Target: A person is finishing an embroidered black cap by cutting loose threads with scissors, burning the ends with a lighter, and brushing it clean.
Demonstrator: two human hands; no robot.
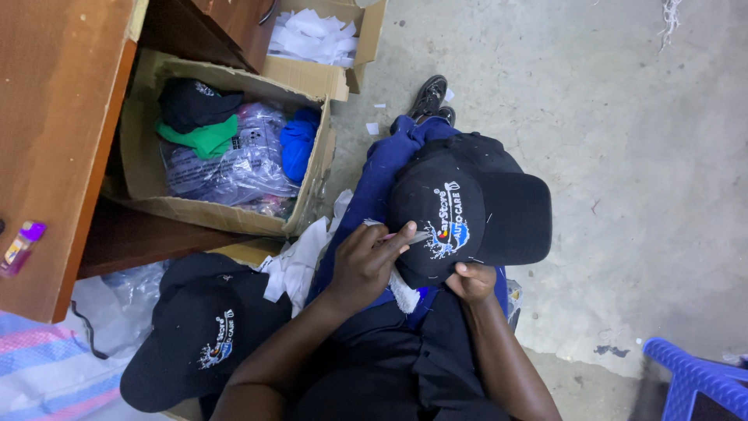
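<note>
Left hand (372,261): pinched on a thin pale tool (413,236), tip laid on the embroidered front of a black cap (467,206). Right hand (473,281): gripping the near edge of that cap from below, thumb on top. Cap resting on the lap, centre of the scene, brim pointing right.

Handling, as judged: light. Crown soft and easily dented; front panel stiffer under the stitching; brim stiff. Cloth not slippery. Best held at the lower rim or brim, away from the embroidery. Stitching liable to snag under a sharp tip.

Count, left to right:
- Small purple object (22,243) on the wooden desk (54,117), far left: one.
- Black caps: two for certain, second cap (206,343) lying near left; possibly more beneath it, cannot tell.
- Cardboard boxes: two. Near box (226,140) holding bagged and loose cloth items; far box (327,39) holding white scraps.
- Black shoe (427,99) on the concrete floor (623,117): one clearly seen.
- Blue plastic chair (693,382), near right: one.
</note>
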